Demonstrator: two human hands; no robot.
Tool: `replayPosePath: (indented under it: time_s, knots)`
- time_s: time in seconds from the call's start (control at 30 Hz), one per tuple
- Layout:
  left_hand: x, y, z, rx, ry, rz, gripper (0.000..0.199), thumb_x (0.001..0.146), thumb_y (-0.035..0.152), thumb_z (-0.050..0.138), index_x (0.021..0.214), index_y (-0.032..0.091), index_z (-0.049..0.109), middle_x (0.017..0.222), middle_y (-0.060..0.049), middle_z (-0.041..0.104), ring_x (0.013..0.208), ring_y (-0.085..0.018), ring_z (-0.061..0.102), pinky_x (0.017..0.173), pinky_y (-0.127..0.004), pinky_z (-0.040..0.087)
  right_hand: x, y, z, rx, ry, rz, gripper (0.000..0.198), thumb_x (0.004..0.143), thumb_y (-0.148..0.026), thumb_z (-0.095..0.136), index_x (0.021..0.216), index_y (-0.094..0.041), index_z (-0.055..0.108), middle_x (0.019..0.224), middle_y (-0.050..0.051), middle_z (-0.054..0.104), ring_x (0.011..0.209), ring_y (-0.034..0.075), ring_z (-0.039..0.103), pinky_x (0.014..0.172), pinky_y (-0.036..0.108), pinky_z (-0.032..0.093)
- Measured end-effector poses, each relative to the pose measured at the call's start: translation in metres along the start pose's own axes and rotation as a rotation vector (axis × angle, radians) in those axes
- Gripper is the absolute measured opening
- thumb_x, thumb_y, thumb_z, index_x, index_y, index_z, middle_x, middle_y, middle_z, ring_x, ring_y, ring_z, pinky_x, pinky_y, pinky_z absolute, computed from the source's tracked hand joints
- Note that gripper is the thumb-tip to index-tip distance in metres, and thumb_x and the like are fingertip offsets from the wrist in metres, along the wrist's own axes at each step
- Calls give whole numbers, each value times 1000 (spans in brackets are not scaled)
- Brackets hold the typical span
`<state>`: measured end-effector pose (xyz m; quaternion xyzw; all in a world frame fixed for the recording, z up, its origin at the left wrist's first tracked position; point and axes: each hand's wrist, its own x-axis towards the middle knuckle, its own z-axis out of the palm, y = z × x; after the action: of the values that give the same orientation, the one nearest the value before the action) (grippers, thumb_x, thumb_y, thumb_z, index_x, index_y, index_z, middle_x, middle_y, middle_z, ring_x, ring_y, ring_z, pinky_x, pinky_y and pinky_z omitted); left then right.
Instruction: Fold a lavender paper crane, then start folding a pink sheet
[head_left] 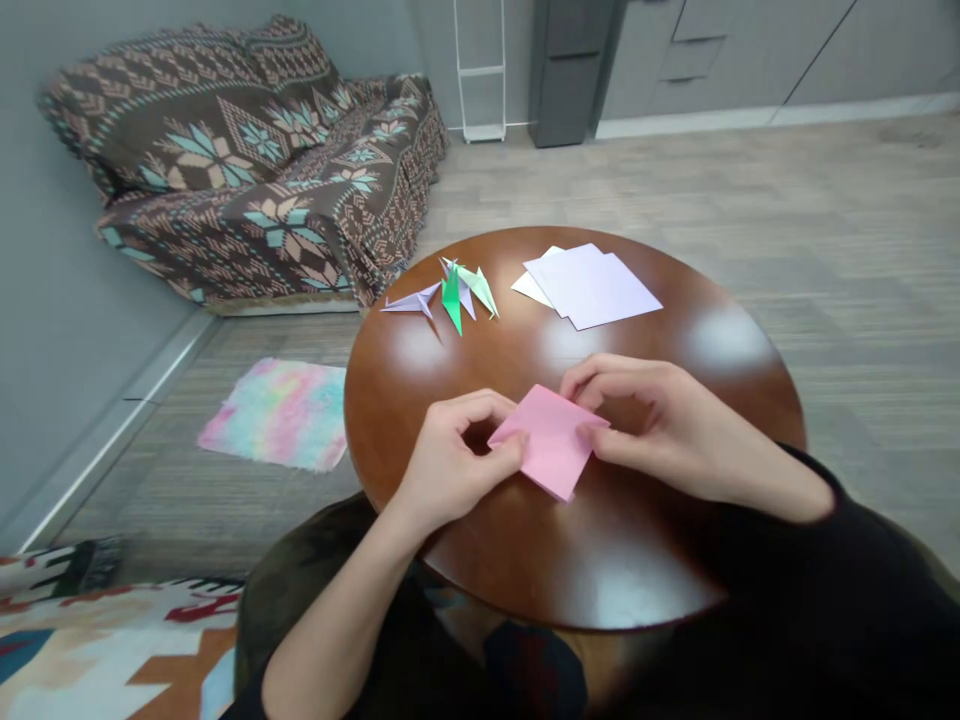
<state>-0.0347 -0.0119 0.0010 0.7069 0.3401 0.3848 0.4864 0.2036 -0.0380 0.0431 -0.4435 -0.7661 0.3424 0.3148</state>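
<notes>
A pink sheet of origami paper (pixel 553 440), folded into a small diamond, is held between both hands above the near half of the round table. My left hand (pixel 469 450) pinches its left corner, thumb on top and fingers behind. On the opposite corner my right hand (pixel 652 420) has its thumb on the front, with the fingertips hidden partly behind the paper. Beyond the left hand lie several folded paper cranes, a green one (pixel 452 298) in front, a lilac one (pixel 414 303) to its left and a pale green one (pixel 480 288) to its right.
The round brown table (pixel 405 390) has a glossy top. Flat lilac paper sheets (pixel 600 285) overlap a whitish sheet (pixel 532 288) at its far side. A patterned covered sofa (pixel 277 190) stands at the back left, with a pastel rug (pixel 277 412) on the floor.
</notes>
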Motion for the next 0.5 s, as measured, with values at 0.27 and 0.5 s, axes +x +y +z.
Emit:
replayPosePath:
  time_s: [0.27, 0.5]
  knots:
    - [3, 7, 13, 17, 13, -105, 9, 75, 19, 76, 80, 13, 81, 82, -7, 73, 74, -20, 65, 65, -31, 49, 6, -1, 22, 17, -6, -94, 16, 82, -5, 67, 74, -19, 64, 100, 6, 70, 86, 19, 67, 79, 31, 50]
    - [2, 9, 12, 35, 1, -135, 13, 70, 14, 68, 79, 13, 79, 79, -5, 70, 70, -18, 61, 62, -30, 44, 5, 0, 23, -16, -22, -88, 17, 83, -5, 69, 75, -19, 63, 102, 5, 70, 90, 19, 66, 84, 32, 47]
